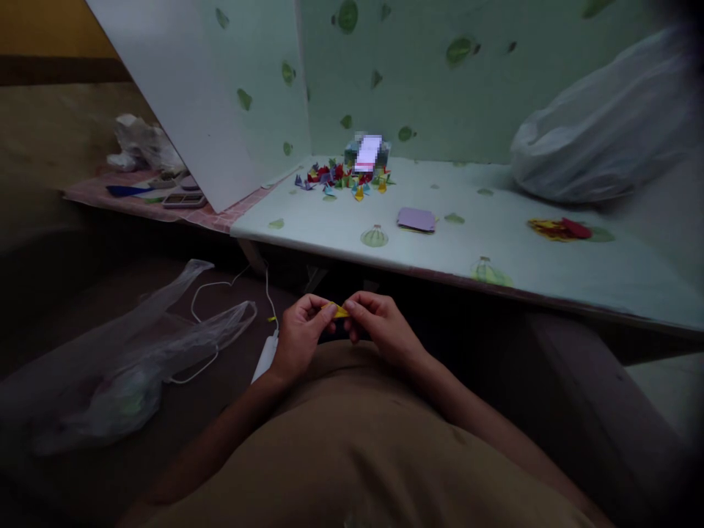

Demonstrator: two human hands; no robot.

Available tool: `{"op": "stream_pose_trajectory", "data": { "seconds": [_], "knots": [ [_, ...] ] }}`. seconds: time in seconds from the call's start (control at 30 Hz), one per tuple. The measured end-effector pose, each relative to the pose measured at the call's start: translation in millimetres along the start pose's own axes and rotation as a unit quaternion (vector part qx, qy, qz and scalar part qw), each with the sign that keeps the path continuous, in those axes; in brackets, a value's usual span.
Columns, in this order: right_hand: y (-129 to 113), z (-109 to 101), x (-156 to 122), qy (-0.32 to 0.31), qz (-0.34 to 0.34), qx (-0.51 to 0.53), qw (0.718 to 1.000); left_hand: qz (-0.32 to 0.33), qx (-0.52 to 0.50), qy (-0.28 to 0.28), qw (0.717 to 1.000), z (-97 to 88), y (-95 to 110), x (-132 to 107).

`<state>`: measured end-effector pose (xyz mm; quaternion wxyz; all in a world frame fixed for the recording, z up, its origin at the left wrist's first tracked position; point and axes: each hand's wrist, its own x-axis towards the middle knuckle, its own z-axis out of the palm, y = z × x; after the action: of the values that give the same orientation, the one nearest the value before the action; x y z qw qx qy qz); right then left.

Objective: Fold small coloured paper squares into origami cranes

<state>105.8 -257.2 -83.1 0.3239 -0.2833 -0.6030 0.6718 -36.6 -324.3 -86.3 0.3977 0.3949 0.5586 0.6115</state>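
1. Pinching from both sides now, left grip (298, 328) and right grip (386, 327) each narrow on a small, slim yellow paper piece (342, 312), seemingly folded.
2. Working in mid-air, on the near side of the white desk with green prints (324, 233): no backing there, so probably best to press firmly between thumb and finger.
3. Line up edges first, then crease slowly; ease off at thin ends, likely quick to tear.

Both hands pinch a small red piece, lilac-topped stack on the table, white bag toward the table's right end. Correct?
One miss: in the head view, the piece between the left hand and right hand is yellow, not red. The lilac-topped stack on the table and the white bag stand as stated.
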Motion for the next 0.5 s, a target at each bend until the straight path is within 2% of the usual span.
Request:
{"op": "stream_pose_trajectory", "data": {
  "seconds": [0.17,0.27,0.5],
  "knots": [
    [0.1,0.2,0.8,-0.004,0.045,0.043,0.998,0.035,-0.011,-0.020,0.999,0.1,-0.6,0.3],
    [1.4,0.4,1.3,-0.007,0.048,0.066,0.997,0.053,0.002,-0.036,0.998,-0.9,-1.8,0.4],
    [2.5,-0.3,1.6,-0.023,0.053,0.082,0.995,0.067,0.074,0.008,0.995,-3.3,-3.1,-0.6]
  ]
}}
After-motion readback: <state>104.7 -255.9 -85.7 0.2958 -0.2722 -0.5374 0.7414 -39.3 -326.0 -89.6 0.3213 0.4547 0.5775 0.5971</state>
